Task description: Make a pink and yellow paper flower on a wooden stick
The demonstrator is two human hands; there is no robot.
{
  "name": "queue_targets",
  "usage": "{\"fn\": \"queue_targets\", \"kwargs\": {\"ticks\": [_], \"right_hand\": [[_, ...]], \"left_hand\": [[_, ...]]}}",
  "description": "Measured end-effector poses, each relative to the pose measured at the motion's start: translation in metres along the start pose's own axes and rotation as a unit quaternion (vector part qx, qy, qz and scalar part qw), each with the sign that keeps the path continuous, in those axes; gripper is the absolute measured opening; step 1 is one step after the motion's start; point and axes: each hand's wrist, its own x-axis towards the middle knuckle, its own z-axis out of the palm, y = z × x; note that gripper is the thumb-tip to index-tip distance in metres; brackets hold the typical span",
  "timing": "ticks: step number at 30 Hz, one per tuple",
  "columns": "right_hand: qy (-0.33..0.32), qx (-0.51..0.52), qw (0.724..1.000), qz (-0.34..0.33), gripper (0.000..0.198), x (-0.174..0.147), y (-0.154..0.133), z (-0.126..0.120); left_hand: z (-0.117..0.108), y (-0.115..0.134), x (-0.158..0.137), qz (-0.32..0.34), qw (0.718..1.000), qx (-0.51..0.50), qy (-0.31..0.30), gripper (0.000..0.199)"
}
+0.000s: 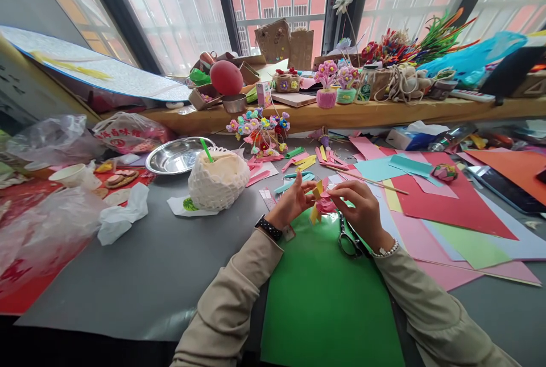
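Between my two hands, above the far end of a green sheet (333, 299), is a pink and yellow paper flower (325, 203). My left hand (294, 201) grips its left side, thumb raised. The fingers of my right hand (360, 207) pinch the flower's right edge. Black-handled scissors (350, 240) lie on the green sheet just under my right hand. A thin wooden stick (371, 180) lies behind that hand. Cut strips of yellow paper (305, 162) and blue paper (294, 182) are scattered beyond my left hand.
Coloured paper sheets (452, 196) spread to the right, with a small folded paper flower (444, 172) on them. A coconut in white netting (218, 179) and a metal plate (177, 156) stand left. Plastic bags (46, 236) cover the far left. A wooden ledge (362, 112) holds crafts behind.
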Motion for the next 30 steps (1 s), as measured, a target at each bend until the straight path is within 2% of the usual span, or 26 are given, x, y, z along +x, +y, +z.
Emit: {"fn": "queue_targets", "kwargs": {"ticks": [4, 8, 19, 30], "right_hand": [[-0.003, 0.008, 1.000, 0.001, 0.011, 0.0003, -0.0001, 0.0004], [-0.008, 0.020, 1.000, 0.000, 0.010, 0.0001, -0.0003, 0.0013], [-0.005, 0.001, 1.000, 0.016, 0.008, 0.0008, 0.0001, -0.0004], [-0.008, -0.049, 0.998, -0.029, 0.008, 0.0000, -0.0006, 0.0007]], "left_hand": [[-0.0008, 0.0019, -0.0016, 0.004, 1.000, 0.024, 0.018, 0.030], [-0.0012, 0.0026, -0.0029, 0.000, 0.999, 0.030, 0.018, 0.029], [0.0028, -0.0038, -0.0009, 0.064, 0.992, 0.100, 0.044, 0.031], [0.0039, -0.0028, -0.0005, 0.068, 0.992, 0.077, 0.077, 0.030]]}}
